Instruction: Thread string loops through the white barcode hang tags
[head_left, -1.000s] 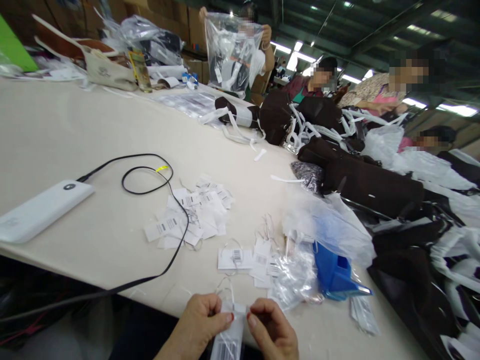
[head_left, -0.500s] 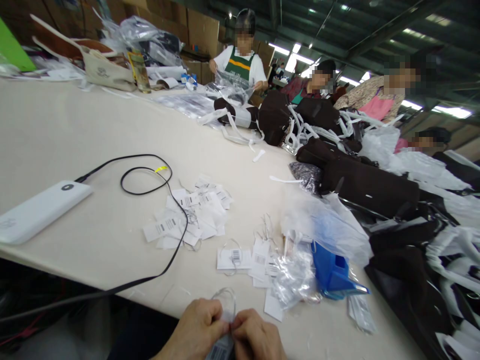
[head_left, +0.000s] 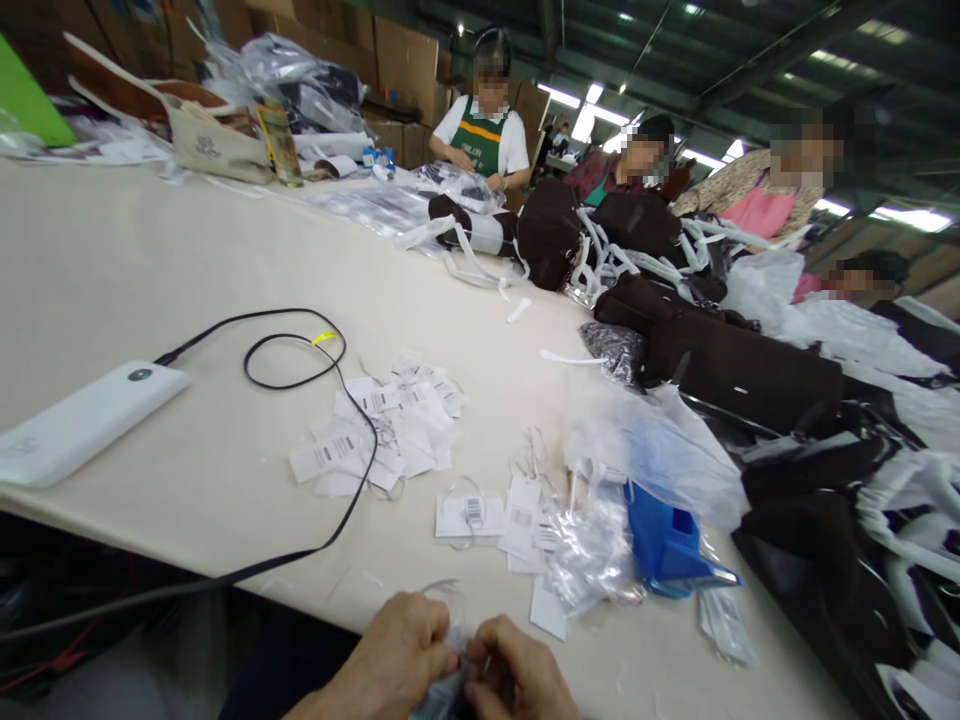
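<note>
At the table's near edge, my left hand (head_left: 405, 645) pinches a small clear plastic bag (head_left: 442, 692) with a printed tag showing through it. Thin string loops (head_left: 444, 588) stick up past my fingers. My right hand (head_left: 521, 665) is close against the bag's right side, fingers curled with thumb and fingertips together; what exactly they grip is hidden. Just beyond lie a white barcode tag (head_left: 470, 516) with a string and a few more tags (head_left: 519, 515). Crumpled clear plastic bags (head_left: 589, 555) rest beside them, next to a blue plastic holder (head_left: 667, 545).
A pile of white tags (head_left: 405, 425) lies mid-table under a black cable (head_left: 346, 520) from a white power bank (head_left: 90, 425). Dark brown bags (head_left: 742, 370) with white wrapping are heaped on the right. Across the table, a person in a green apron (head_left: 480, 145) and several others work.
My right hand's fingers have shifted slightly and loosened from the left thumb at the bag. The person in the green apron has lowered their hands with the plastic.
</note>
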